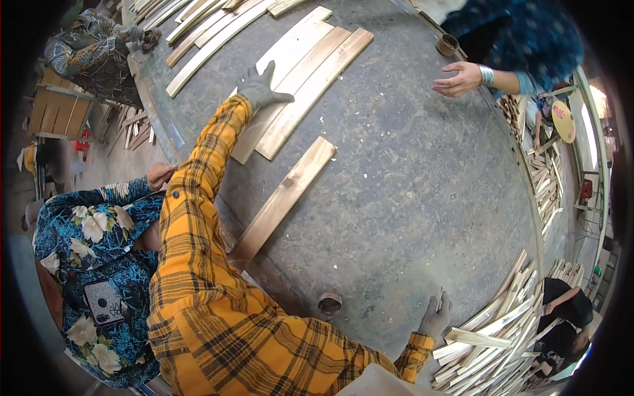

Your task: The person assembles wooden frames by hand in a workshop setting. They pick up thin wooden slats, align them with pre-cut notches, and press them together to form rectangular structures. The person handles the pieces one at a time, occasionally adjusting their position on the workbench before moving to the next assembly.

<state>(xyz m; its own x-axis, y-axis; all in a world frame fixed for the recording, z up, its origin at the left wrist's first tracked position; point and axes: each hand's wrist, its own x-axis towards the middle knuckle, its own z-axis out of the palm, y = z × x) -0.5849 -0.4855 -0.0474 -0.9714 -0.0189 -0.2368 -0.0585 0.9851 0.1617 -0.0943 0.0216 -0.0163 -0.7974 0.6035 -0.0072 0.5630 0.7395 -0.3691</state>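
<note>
My left hand [261, 87], in a grey glove, reaches far across the table. Its fingers are spread on the near-left side of several pale wooden boards [310, 82] lying side by side. Closer to me, a single wooden board [284, 198] with a dark knot lies apart at a slant, its lower end at the table edge. My right hand [436, 317], also gloved in grey, hovers at the lower right with fingers apart and nothing visible in it. Beside it lies a loose heap of thin wooden strips [492, 340].
A small round tin [329, 303] sits at the near table edge, another tin [447, 45] at the far edge. More strips [211, 39] lie at the upper left. A co-worker's bare hand [459, 79] reaches over from the upper right; a floral-sleeved co-worker's hand [160, 175] is at the left edge.
</note>
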